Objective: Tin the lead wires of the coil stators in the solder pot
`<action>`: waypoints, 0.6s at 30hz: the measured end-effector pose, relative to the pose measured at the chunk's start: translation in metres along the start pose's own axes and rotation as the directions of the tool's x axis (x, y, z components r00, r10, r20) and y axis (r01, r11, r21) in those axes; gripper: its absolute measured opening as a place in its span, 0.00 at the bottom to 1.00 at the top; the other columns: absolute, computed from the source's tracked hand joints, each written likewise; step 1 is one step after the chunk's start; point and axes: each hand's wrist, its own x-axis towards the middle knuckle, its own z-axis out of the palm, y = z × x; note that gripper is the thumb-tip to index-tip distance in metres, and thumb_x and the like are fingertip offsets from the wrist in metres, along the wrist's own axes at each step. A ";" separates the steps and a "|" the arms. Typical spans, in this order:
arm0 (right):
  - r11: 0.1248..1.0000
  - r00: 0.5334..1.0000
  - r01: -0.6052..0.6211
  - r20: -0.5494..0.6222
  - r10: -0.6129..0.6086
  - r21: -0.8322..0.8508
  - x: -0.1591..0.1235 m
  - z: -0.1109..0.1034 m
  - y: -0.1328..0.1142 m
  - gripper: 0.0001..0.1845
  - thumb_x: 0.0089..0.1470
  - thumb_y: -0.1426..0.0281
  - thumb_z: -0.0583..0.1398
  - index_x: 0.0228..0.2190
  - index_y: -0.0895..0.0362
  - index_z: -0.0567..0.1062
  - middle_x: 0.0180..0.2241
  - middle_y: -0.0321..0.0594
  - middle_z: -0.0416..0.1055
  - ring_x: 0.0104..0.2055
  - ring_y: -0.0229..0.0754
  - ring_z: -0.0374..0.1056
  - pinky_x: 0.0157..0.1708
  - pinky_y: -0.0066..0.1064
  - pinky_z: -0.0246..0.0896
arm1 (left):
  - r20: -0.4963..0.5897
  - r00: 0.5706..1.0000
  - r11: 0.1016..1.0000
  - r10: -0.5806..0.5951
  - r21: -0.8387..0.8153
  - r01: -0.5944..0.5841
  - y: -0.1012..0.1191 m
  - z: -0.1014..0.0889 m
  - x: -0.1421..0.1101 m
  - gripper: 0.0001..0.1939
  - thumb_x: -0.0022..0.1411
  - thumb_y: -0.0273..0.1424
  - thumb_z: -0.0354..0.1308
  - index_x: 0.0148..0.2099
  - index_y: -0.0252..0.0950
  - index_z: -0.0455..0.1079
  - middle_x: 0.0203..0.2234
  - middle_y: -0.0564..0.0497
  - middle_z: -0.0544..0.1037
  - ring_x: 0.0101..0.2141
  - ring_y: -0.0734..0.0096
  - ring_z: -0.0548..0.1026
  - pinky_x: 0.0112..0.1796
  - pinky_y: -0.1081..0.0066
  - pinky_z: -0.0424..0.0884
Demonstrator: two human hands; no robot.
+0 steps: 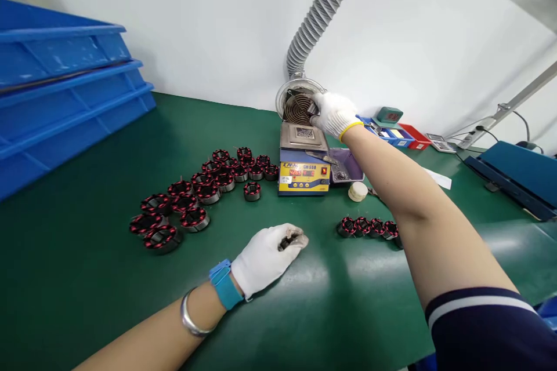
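My left hand (267, 258), in a white glove with stained fingertips, is curled round a small dark motor stator (285, 242) just above the table; the fingers hide most of it. Farther off, my right hand (333, 114), also gloved, reaches up to the round fan grille (299, 109) behind the solder pot (303, 173). Its fingers are closed on a small greyish thing I cannot make out. The pot has a yellow front with red digits and a flat metal top (303, 138). Many stators with red-marked windings (208, 192) stand to the left of the pot.
A short row of stators (362, 227) stands under my right forearm. Beside the pot are a purple tray (348, 163) and a round cream-coloured pad (357, 191). Blue crates (69, 98) are stacked at left. A grey hose (324, 8) runs up from the fan. Small bins (413, 137) line the back right.
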 end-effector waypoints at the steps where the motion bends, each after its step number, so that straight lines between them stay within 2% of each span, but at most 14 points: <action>1: 0.999 1.000 0.011 0.022 -0.010 -0.031 0.005 0.003 -0.003 0.23 0.50 0.65 0.62 0.48 0.60 0.72 0.45 0.50 0.71 0.47 0.56 0.68 0.45 0.47 0.65 | -0.003 1.000 1.000 -0.014 -0.001 0.014 0.000 -0.001 0.001 0.12 0.63 0.40 0.53 0.41 0.38 0.72 0.34 0.51 0.80 0.36 0.68 0.78 0.38 0.70 0.73; 8: 0.987 0.994 0.081 0.079 -0.071 -0.140 0.014 0.021 -0.014 0.24 0.48 0.66 0.64 0.48 0.57 0.73 0.45 0.51 0.71 0.46 0.58 0.69 0.42 0.47 0.68 | 0.021 0.997 0.997 -0.077 -0.020 0.078 0.003 -0.001 0.004 0.13 0.61 0.40 0.54 0.42 0.38 0.72 0.36 0.50 0.80 0.37 0.66 0.78 0.40 0.68 0.74; 18: 0.983 0.990 0.110 0.099 -0.096 -0.149 0.012 0.027 -0.017 0.24 0.47 0.70 0.65 0.48 0.57 0.73 0.45 0.50 0.71 0.46 0.59 0.69 0.41 0.48 0.68 | 0.044 0.994 0.995 -0.097 -0.023 0.098 -0.002 0.000 0.005 0.14 0.61 0.40 0.54 0.44 0.38 0.72 0.37 0.50 0.80 0.39 0.65 0.78 0.42 0.67 0.74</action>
